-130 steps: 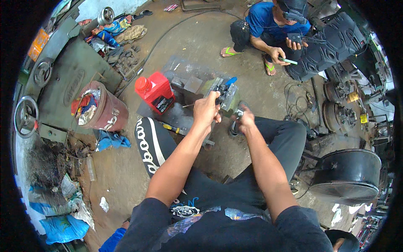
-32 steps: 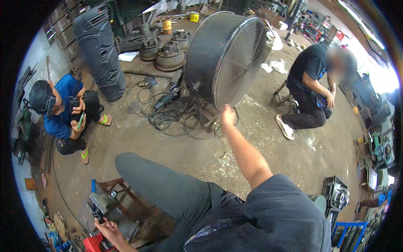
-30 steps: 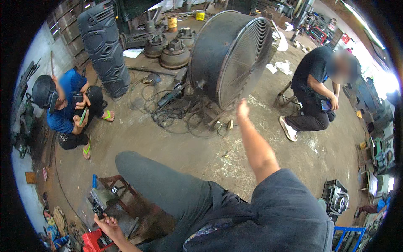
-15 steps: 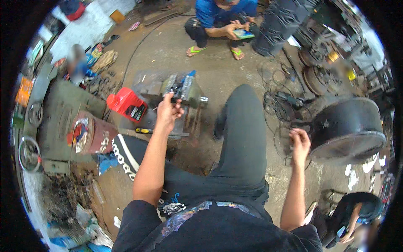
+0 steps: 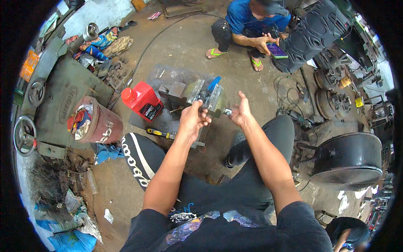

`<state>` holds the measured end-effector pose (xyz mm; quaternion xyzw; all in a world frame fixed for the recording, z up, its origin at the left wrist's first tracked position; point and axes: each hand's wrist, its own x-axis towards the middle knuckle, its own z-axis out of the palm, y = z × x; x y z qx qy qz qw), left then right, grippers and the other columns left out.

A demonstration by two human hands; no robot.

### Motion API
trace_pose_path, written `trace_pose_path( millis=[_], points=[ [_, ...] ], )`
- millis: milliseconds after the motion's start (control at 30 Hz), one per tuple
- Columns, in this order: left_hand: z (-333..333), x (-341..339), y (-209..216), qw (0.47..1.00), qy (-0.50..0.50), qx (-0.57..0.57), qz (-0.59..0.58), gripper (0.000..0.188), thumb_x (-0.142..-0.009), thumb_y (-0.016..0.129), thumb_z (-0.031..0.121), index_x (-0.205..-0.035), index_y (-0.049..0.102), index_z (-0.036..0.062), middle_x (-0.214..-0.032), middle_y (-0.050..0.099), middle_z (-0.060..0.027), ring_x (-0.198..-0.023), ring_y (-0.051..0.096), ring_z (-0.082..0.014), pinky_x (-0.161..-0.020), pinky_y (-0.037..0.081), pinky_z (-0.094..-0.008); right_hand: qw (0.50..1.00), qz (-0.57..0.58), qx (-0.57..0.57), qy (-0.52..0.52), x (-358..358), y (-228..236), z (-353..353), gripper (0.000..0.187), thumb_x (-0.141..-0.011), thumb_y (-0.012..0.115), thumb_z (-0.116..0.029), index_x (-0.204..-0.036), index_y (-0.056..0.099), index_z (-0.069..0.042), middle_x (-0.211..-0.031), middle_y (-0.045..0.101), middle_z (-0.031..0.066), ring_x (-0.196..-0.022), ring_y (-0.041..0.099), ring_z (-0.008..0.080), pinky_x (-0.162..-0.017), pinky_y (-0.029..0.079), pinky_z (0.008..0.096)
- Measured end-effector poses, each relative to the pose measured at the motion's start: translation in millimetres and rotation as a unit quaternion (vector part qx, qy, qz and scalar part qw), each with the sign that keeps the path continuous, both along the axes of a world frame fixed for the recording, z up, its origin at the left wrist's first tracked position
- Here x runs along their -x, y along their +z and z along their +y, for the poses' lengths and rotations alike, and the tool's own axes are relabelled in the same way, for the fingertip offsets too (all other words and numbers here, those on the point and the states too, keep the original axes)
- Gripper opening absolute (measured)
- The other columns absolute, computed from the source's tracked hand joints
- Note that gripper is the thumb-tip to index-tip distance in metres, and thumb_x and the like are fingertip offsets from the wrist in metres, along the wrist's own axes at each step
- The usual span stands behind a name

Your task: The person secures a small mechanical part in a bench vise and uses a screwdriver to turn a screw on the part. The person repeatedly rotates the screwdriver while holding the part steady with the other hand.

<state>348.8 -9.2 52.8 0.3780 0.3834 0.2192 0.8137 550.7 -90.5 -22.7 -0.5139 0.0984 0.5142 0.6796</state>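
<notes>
A bench vise [image 5: 194, 91] stands low between my knees. Clamped between its jaws is a dark metal part [image 5: 204, 95], with a blue piece [image 5: 214, 82] at the far end of the jaws. My left hand [image 5: 194, 121] is at the vise's near side, thumb and curled fingers closed on the near end of that part; the fingers partly hide the grip. To the right of the vise, my right hand [image 5: 241, 112] is open, fingers stretched and thumb apart, close beside the vise's bright metal end [image 5: 227, 111]. Nothing shows in its palm.
Left of the vise stand a red plastic bottle [image 5: 144, 102] and a yellow-and-black-handled tool [image 5: 157, 132]. A bucket of rags [image 5: 105, 126] is farther left. A black drum-shaped fan [image 5: 347, 156] stands right, with cables [image 5: 289, 90] behind. Ahead squats a person [image 5: 245, 25] with a phone.
My right hand has swung in from the far right to beside the vise, its fingers opening out. My left hand stays at the dark metal part. The view has shifted.
</notes>
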Motion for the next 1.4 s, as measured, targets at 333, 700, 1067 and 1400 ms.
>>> trace_pose_path(
  millis=[333,700,1067,1400],
  points=[
    [-2.2,0.6,3.3,0.994,0.028,0.094,-0.045,0.027,-0.099,0.063,0.031,-0.09,0.059,0.0054,-0.071,0.055,-0.001,-0.062,0.056,-0.0156,-0.06,0.046,-0.0298,0.952,-0.292,-0.091,0.028,34.7,71.2,-47.5,0.055,-0.107,0.04,-0.048,-0.104,0.068,0.0,-0.082,0.072,0.0124,-0.083,0.063,0.0157,-0.08,0.041,0.0301],
    [-7.3,0.8,-12.1,0.993,0.015,0.102,-0.049,0.028,-0.101,0.061,0.03,-0.088,0.058,0.0058,-0.071,0.052,-0.0002,-0.063,0.054,-0.0149,-0.062,0.045,-0.0307,0.986,-0.065,0.074,0.135,68.6,-13.4,-57.1,0.073,-0.106,0.036,-0.059,-0.153,0.034,-0.004,-0.142,0.051,0.0259,-0.128,0.053,0.0371,-0.109,0.04,0.0542],
    [-3.5,-2.6,-14.5,0.999,0.004,0.042,-0.003,0.035,-0.1,0.06,0.037,-0.087,0.059,0.004,-0.066,0.055,-0.0016,-0.057,0.059,-0.0178,-0.055,0.044,-0.0312,0.897,-0.391,0.132,0.157,53.1,-41.5,-56.1,0.081,-0.105,0.028,-0.065,-0.148,0.044,0.001,-0.144,0.053,0.0226,-0.138,0.046,0.0341,-0.111,0.037,0.0474],
    [-2.9,3.4,-9.4,0.999,-0.029,-0.013,0.044,0.049,-0.099,0.062,0.051,-0.081,0.059,0.0054,-0.06,0.057,-0.0022,-0.053,0.064,-0.0196,-0.051,0.045,-0.0294,0.963,-0.259,-0.011,0.068,94.7,34.6,-72.0,0.046,-0.103,0.057,-0.031,-0.137,0.037,-0.008,-0.097,0.066,0.0145,-0.086,0.069,0.0255,-0.077,0.054,0.0355]
  ],
)
